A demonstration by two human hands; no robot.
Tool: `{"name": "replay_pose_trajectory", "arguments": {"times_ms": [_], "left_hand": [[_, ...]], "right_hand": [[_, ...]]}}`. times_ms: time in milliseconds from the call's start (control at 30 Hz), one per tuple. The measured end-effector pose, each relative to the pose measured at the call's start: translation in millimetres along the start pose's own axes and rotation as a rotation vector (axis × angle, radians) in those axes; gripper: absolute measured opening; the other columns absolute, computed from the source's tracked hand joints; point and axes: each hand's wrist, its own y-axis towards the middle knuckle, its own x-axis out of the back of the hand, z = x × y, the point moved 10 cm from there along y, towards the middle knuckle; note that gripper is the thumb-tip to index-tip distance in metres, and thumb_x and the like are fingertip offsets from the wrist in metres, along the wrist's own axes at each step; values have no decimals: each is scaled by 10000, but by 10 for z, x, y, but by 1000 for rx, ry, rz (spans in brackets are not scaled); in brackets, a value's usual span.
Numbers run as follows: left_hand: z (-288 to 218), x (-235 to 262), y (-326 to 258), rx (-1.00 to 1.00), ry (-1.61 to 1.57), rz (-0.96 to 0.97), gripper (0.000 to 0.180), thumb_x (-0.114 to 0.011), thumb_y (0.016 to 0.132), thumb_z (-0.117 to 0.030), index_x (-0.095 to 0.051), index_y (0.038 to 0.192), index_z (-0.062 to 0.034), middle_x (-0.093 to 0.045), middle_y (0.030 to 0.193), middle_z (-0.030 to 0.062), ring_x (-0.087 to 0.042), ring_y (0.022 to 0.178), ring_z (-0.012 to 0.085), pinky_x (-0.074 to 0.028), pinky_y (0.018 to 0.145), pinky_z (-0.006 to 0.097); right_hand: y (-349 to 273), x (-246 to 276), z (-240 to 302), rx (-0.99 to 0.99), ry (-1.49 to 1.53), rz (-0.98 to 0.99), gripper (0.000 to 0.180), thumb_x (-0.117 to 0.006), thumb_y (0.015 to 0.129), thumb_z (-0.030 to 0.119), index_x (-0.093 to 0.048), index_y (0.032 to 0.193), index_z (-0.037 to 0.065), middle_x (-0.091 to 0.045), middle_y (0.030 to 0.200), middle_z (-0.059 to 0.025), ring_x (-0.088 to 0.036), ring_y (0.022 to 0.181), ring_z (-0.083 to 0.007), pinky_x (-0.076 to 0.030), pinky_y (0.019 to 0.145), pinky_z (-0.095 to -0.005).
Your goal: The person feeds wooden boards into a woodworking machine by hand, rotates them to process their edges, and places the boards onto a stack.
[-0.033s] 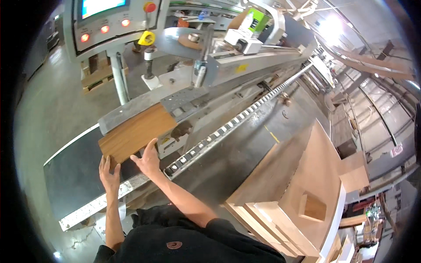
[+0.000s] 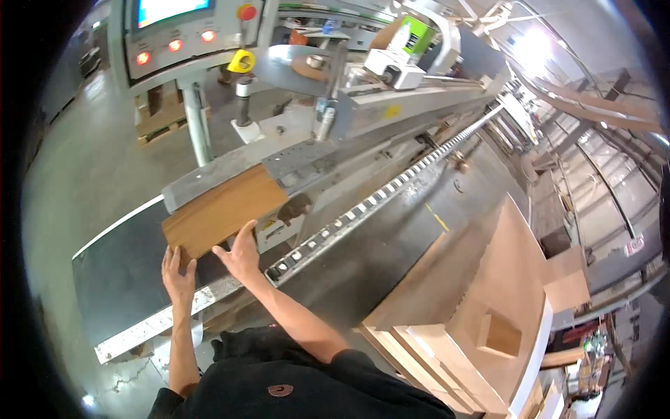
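Note:
A brown wood-grain board (image 2: 225, 211) lies flat at the near end of the machine, its far long edge against a grey metal guide (image 2: 209, 178). My left hand (image 2: 179, 281) is at the board's near left corner, fingers stretched and fingertips touching its edge. Along the near edge, my right hand (image 2: 241, 257) has thumb and fingers spread, touching or almost touching the board. Neither hand is wrapped round it. A black machine table (image 2: 115, 269) with a pale worn front rail extends to the left below the board.
A control panel (image 2: 192, 52) with lit red buttons stands at the far left. A roller track (image 2: 363, 209) runs away to the right. Wooden panels (image 2: 453, 363) are stacked at right, a small wood block (image 2: 501, 335) on top. A yellow tape measure (image 2: 242, 61) hangs below the panel.
The whole view has shifted slightly, so the machine appears a little further right. Both hands stay at the board, which shows no clear movement against the machine.

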Motion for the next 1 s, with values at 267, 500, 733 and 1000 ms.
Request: {"name": "replay_pose_trajectory", "arguments": {"times_ms": [267, 500, 733, 1000], "left_hand": [[-65, -56, 19, 24, 12, 22, 536, -758, 777, -125, -605, 1271, 16, -518, 1379, 270, -483, 1294, 406, -377, 1082, 454], [-2, -32, 26, -1, 13, 20, 531, -741, 799, -147, -596, 1282, 22, -512, 1396, 259, -482, 1305, 393, -369, 1091, 449], [-57, -87, 51, 10, 68, 72, 531, -717, 829, -134, -572, 1310, 37, -488, 1426, 247, -480, 1317, 378, -396, 1085, 433], [-121, -90, 43, -1, 66, 53, 524, -733, 817, -151, -590, 1288, 30, -504, 1405, 257, -464, 1318, 401, -343, 1106, 462]], "right_hand": [[14, 45, -71, -38, 1, 16, 1252, -818, 746, 347, 70, 1431, -211, -325, 1436, -385, -394, 1323, -453, -346, 1101, -408], [1, 60, 20, 5, 5, -33, 1254, -816, 748, 329, 94, 1439, -188, -359, 1403, -381, -434, 1284, -458, -394, 1066, -412], [10, 62, -48, -17, -4, -33, 1261, -806, 764, 357, 117, 1451, -159, -365, 1387, -388, -448, 1261, -473, -410, 1049, -445], [25, 51, -62, 9, -88, -18, 1243, -794, 782, 347, 120, 1429, -193, -363, 1372, -407, -447, 1263, -472, -415, 1042, -449]]}}
